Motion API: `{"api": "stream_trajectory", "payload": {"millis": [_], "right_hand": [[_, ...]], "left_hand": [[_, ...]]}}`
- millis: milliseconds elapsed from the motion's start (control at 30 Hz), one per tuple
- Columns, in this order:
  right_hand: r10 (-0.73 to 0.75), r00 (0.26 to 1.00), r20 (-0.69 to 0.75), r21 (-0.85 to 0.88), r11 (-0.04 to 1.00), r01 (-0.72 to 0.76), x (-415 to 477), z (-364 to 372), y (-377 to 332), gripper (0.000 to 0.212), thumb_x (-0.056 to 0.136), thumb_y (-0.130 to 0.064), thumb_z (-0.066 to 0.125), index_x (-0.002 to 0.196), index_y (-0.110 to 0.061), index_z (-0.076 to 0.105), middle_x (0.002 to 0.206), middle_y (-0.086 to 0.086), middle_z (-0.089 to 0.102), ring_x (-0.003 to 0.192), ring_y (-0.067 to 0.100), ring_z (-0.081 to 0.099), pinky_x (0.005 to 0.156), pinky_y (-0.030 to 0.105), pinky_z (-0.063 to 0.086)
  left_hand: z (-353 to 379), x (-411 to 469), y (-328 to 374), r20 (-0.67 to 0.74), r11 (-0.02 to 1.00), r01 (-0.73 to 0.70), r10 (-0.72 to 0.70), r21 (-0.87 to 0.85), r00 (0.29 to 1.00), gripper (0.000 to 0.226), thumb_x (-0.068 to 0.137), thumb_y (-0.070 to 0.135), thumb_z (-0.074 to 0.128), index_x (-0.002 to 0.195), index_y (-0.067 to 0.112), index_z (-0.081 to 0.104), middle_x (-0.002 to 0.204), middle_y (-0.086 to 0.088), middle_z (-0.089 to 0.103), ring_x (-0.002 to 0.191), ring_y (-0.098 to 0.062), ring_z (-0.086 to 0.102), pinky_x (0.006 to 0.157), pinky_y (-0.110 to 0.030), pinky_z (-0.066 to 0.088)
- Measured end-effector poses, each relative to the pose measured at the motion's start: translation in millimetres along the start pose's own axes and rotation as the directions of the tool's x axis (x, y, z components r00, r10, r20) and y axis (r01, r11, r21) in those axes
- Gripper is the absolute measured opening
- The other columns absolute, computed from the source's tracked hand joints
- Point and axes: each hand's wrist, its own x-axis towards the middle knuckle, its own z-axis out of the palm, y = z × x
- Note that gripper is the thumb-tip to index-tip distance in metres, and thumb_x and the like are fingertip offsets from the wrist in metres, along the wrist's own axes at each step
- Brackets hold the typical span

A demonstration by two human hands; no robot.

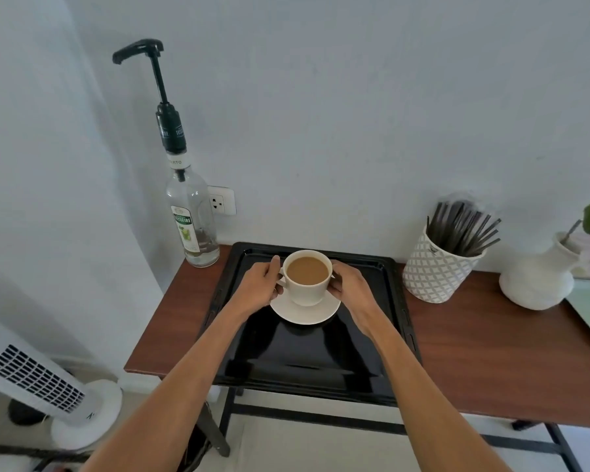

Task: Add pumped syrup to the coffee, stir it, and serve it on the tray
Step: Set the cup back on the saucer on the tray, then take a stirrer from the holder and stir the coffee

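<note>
The brown desk (491,349) is standing against a pale wall and carrying every item of the scene. A black tray (307,356) is lying flat at the middle of the desk, its near edge overhanging the front of the desk slightly. To my left, on the floor, a white tower fan (38,379) is leaning into view. At the back left corner of the desk a clear syrup bottle (191,226) is standing upright just beside the tray, its black pump (150,73) rising tall with the spout pointing left; a small amount of liquid is showing at the bottle's base. To my right a white patterned holder (436,270) is carrying dark stirrers (464,229), and a white vase (539,281) is standing further right, near the desk's end. On the far half of the tray a white saucer (304,313) is resting, and a white cup (307,281) of milky coffee is sitting on it. My left hand (259,287) is closing its grip around the cup's handle side, thumb lying near the rim. My right hand (351,291) is pressing its grip against the opposite wall of the cup, fingers curled around it and reaching down toward the saucer.
</note>
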Motion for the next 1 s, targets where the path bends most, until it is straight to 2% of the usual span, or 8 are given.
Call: {"api": "stream_trajectory", "payload": {"millis": [100, 200, 333, 500, 633, 833, 900, 1000], "right_hand": [[0.016, 1.0, -0.014, -0.012, 1.0, -0.017, 5, 1, 7, 0.049, 0.101, -0.026, 0.037, 0.092, -0.043, 0.082, 0.107, -0.016, 0.079, 0.102, -0.002, 0.072, 0.09, 0.022, 0.052], [0.034, 0.999, -0.039, 0.0, 0.999, -0.034, 6, 3, 11, 0.048, 0.102, -0.025, 0.038, 0.094, -0.041, 0.082, 0.108, -0.015, 0.079, 0.107, 0.003, 0.071, 0.09, 0.021, 0.052], [0.045, 0.997, -0.068, 0.024, 0.999, -0.043, 6, 4, 12, 0.046, 0.103, -0.024, 0.039, 0.095, -0.036, 0.083, 0.108, -0.012, 0.08, 0.108, 0.005, 0.072, 0.085, 0.019, 0.055], [0.046, 0.994, -0.097, 0.026, 0.999, -0.044, 3, 6, 13, 0.042, 0.105, -0.022, 0.038, 0.105, -0.028, 0.08, 0.11, -0.009, 0.08, 0.108, 0.007, 0.072, 0.087, 0.02, 0.055], [0.047, 0.993, -0.113, 0.023, 0.999, -0.044, 3, 8, 12, 0.04, 0.106, -0.02, 0.038, 0.114, -0.02, 0.077, 0.115, -0.003, 0.078, 0.113, 0.011, 0.07, 0.092, 0.023, 0.054], [0.018, 0.99, -0.136, -0.048, 0.999, -0.024, 3, 3, 7, 0.037, 0.105, -0.012, 0.041, 0.121, -0.015, 0.074, 0.122, 0.002, 0.075, 0.118, 0.015, 0.067, 0.101, 0.028, 0.052], [-0.003, 0.988, -0.156, -0.11, 0.994, -0.015, 3, -1, 5, 0.036, 0.106, -0.015, 0.041, 0.123, -0.017, 0.073, 0.122, 0.001, 0.075, 0.118, 0.014, 0.067, 0.107, 0.034, 0.05], [-0.035, 0.982, -0.188, -0.186, 0.982, 0.0, 3, -9, 2, 0.034, 0.107, -0.022, 0.042, 0.128, -0.017, 0.069, 0.118, 0.001, 0.076, 0.114, 0.015, 0.068, 0.112, 0.042, 0.047]], "left_hand": [[5, 8, -11, 0.004, 0.999, -0.001, 0.001, 0.034, 1.0, 0.053, 0.108, 0.042, 0.033, 0.073, 0.013, 0.06, 0.06, -0.001, 0.06, 0.044, -0.006, 0.046, 0.047, -0.022, 0.035], [5, 16, -18, -0.005, 0.996, -0.032, 0.033, 0.087, 0.999, 0.056, 0.107, 0.043, 0.034, 0.075, 0.009, 0.065, 0.056, 0.007, 0.059, 0.045, 0.002, 0.051, 0.053, -0.024, 0.038], [3, 24, -20, 0.031, 0.994, -0.06, 0.058, 0.087, 0.998, 0.057, 0.107, 0.046, 0.034, 0.085, 0.006, 0.069, 0.069, -0.001, 0.063, 0.065, -0.013, 0.058, 0.066, -0.029, 0.044], [3, 27, -25, 0.041, 0.995, -0.085, 0.083, 0.058, 0.996, 0.053, 0.106, 0.046, 0.036, 0.086, 0.011, 0.069, 0.07, 0.002, 0.063, 0.061, -0.007, 0.06, 0.064, -0.028, 0.045], [0, 25, -27, 0.031, 0.994, -0.086, 0.084, 0.071, 0.996, 0.048, 0.104, 0.05, 0.035, 0.089, 0.02, 0.07, 0.073, 0.008, 0.068, 0.055, 0.002, 0.061, 0.053, -0.02, 0.042], [-7, 21, -26, 0.025, 0.983, -0.122, 0.12, 0.137, 0.993, 0.049, 0.103, 0.055, 0.034, 0.089, 0.015, 0.059, 0.073, -0.002, 0.073, 0.062, -0.006, 0.061, 0.063, -0.03, 0.044], [-11, 19, -26, 0.026, 0.975, -0.141, 0.139, 0.174, 0.99, 0.042, 0.103, 0.054, 0.036, 0.092, 0.02, 0.058, 0.075, 0.0, 0.073, 0.07, -0.009, 0.064, 0.063, -0.028, 0.043], [-17, 16, -28, 0.016, 0.975, -0.156, 0.155, 0.16, 0.988, 0.032, 0.103, 0.049, 0.04, 0.098, 0.024, 0.058, 0.08, -0.001, 0.072, 0.064, -0.01, 0.06, 0.058, -0.03, 0.042]]}}
